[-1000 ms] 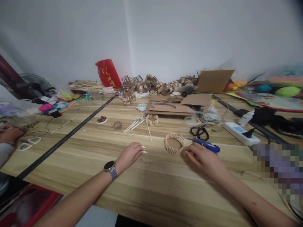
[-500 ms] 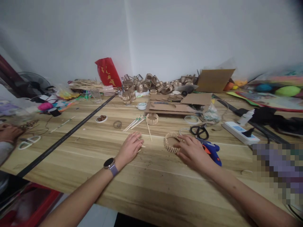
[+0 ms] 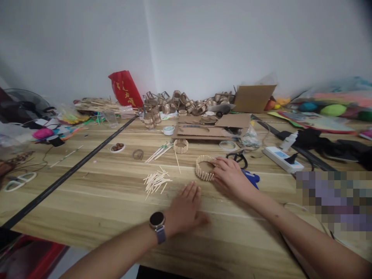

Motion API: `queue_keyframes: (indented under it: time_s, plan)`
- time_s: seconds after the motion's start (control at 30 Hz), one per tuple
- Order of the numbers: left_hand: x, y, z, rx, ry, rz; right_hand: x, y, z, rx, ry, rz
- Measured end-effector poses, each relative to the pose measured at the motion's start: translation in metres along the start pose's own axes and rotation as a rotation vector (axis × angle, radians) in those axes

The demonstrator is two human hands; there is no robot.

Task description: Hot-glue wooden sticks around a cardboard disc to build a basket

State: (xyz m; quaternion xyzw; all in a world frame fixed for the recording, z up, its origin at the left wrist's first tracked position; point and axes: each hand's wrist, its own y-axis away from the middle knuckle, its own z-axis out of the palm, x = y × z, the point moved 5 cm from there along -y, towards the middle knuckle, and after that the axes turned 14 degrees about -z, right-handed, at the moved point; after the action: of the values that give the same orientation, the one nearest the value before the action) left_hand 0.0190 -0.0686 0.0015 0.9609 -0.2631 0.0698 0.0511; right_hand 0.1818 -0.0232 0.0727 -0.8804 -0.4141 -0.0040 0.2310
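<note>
My left hand (image 3: 187, 207), with a watch (image 3: 157, 220) on its wrist, lies flat and palm down on the wooden table, fingers stretched out and a little blurred. Just beyond it to the left is a loose pile of short thin sticks (image 3: 156, 182). The fingers of my right hand (image 3: 232, 176) close over the right side of a round cardboard piece ringed with short upright sticks (image 3: 204, 168); their tips are partly hidden. Beside that hand, partly covered by it, is a blue glue gun (image 3: 252, 177). A smaller stick-walled ring (image 3: 181, 146) stands farther back.
Black-handled scissors (image 3: 240, 158) and a roll of clear tape (image 3: 228, 145) lie behind my right hand. A white power strip (image 3: 281, 159) is to the right. Cardboard sheets (image 3: 200, 133) and many small stick-and-cardboard pieces (image 3: 188, 102) fill the back. Another person's hand (image 3: 5, 167) shows at far left.
My left hand has come off the stick pile, uncovering it, and moved right and nearer to me, flattening out. My right hand stays at the ring. The whole view has shifted slightly.
</note>
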Motion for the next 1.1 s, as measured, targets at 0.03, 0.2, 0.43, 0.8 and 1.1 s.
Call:
queue_keyframes:
  time_s: [0.03, 0.2, 0.43, 0.8, 1.1]
  plan:
    - [0.011, -0.003, 0.0, -0.006, 0.023, 0.015, 0.001, 0.0, -0.001, -0.004, 0.007, -0.001]
    - [0.068, -0.015, 0.003, 0.022, 0.129, 0.099, 0.0, -0.003, -0.005, -0.015, 0.008, 0.011]
    - [0.116, -0.015, -0.011, 0.191, 0.258, 0.546, -0.007, -0.009, -0.008, -0.027, -0.015, -0.013]
    - [0.029, 0.021, -0.017, 0.369, 0.139, 0.089, -0.034, 0.007, 0.001, 0.002, -0.095, -0.058]
    - [-0.01, 0.0, -0.045, 0.492, 0.404, -0.226, -0.052, 0.024, -0.009, -0.006, -0.176, -0.069]
